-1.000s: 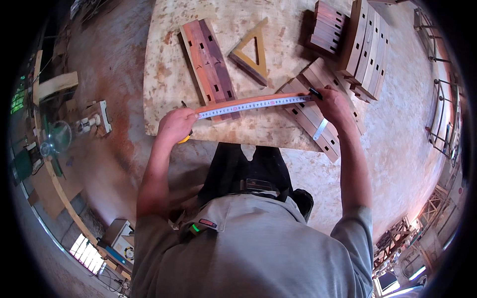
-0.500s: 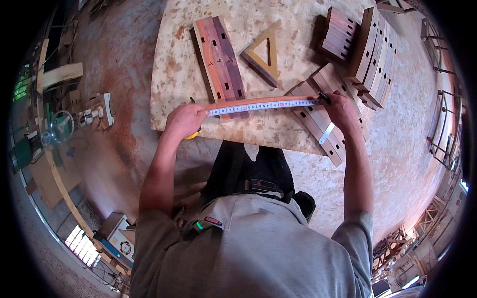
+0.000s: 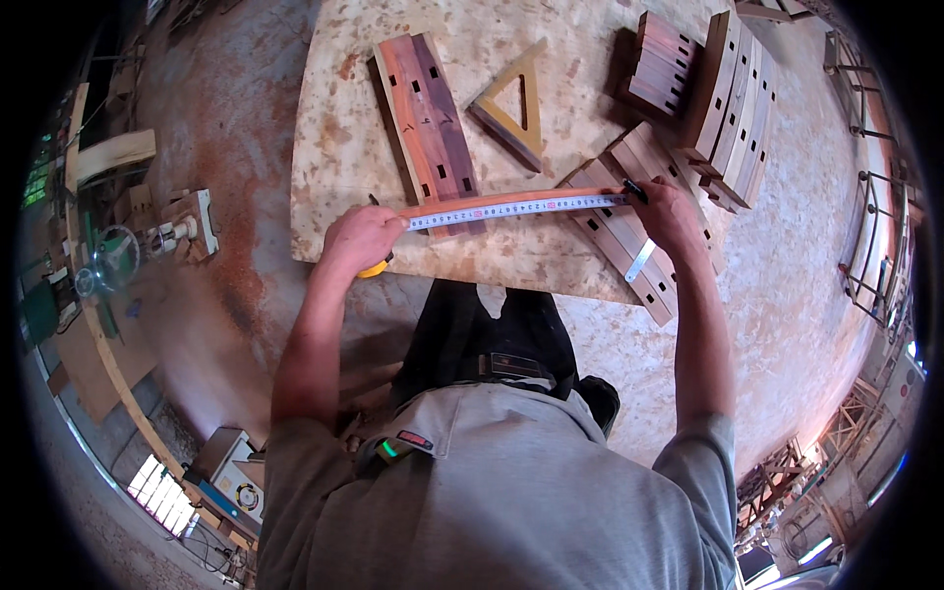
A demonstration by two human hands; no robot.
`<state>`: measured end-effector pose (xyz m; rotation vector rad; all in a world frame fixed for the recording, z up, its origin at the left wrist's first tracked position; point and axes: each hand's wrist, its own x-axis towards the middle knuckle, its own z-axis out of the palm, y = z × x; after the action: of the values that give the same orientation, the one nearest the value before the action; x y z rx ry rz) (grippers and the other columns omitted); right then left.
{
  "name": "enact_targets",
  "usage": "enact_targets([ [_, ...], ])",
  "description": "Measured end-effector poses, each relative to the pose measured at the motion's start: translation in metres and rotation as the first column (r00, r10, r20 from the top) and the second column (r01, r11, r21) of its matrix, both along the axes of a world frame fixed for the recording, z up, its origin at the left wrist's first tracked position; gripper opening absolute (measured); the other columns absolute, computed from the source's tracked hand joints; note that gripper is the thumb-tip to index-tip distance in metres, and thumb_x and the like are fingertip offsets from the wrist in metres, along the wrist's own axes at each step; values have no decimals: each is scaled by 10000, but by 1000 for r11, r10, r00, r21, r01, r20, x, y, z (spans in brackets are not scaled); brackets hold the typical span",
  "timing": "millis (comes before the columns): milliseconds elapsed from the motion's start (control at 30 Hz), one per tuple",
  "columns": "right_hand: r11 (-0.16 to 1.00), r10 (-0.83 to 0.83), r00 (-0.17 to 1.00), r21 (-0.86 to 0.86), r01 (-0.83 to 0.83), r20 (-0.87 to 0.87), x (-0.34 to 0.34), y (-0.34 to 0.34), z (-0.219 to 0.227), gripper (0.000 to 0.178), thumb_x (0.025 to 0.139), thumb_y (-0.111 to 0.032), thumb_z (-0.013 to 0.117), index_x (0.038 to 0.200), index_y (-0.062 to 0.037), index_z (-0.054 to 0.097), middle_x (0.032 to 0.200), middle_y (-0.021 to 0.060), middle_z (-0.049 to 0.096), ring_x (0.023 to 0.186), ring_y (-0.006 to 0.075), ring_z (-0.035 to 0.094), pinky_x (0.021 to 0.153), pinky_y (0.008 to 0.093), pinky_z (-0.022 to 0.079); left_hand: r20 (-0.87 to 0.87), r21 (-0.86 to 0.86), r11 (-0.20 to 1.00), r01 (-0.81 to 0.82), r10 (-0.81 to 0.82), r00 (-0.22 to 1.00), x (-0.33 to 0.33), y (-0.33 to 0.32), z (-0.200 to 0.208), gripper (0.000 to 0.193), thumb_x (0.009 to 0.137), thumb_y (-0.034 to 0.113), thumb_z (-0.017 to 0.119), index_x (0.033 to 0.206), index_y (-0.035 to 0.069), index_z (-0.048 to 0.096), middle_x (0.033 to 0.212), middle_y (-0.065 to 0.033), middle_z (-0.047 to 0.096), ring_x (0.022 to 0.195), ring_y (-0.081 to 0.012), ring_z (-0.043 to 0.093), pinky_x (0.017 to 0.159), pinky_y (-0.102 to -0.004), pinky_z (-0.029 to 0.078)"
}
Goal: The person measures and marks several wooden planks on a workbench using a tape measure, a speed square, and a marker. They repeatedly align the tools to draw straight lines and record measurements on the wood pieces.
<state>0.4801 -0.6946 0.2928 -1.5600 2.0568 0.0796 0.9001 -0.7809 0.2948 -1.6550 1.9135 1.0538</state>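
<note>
A narrow reddish wooden strip [image 3: 521,199] spans between my hands above the table's near edge. Along its near side runs the white blade of a tape measure [image 3: 506,209]. My left hand [image 3: 360,238] is closed round the strip's left end and the tape measure, whose yellow case [image 3: 375,268] shows below the palm. My right hand [image 3: 669,214] grips the other end, with a black pen-like object [image 3: 637,191] at its fingers. Below that hand, a short silvery strip [image 3: 641,262] lies across slotted boards [image 3: 615,241]; whether it belongs to the tape I cannot tell.
The pale wooden table [image 3: 339,157] carries joined slotted boards [image 3: 428,123] left of a triangular wooden square [image 3: 513,105]. Farther right stand a dark slotted block [image 3: 664,64] and a stack of curved slotted pieces [image 3: 733,103]. A machine with a handwheel [image 3: 118,251] stands left.
The whole view has shifted slightly leftward. My hands keep the same hold on the strip and the tape measure.
</note>
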Motion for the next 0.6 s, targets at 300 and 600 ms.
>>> enact_targets([
  [300,998,-38,999,55,39,-12,3,-2,1,237,947,-309,595,1052,-126,703,1037,139,656,996,352,636,836,464,494,19,36,999,4,-5,1000,-1,-3,2,345,923,393,555,976,96,723,970,-138,706,923,-330,665,809,-430,515],
  [600,978,-171,977,-97,184,129,4,7,-4,263,942,-278,633,1109,-87,703,1110,156,655,1017,354,640,867,427,501,40,55,998,27,-29,999,-3,-7,6,339,919,397,560,975,110,733,969,-135,713,939,-334,668,822,-435,521],
])
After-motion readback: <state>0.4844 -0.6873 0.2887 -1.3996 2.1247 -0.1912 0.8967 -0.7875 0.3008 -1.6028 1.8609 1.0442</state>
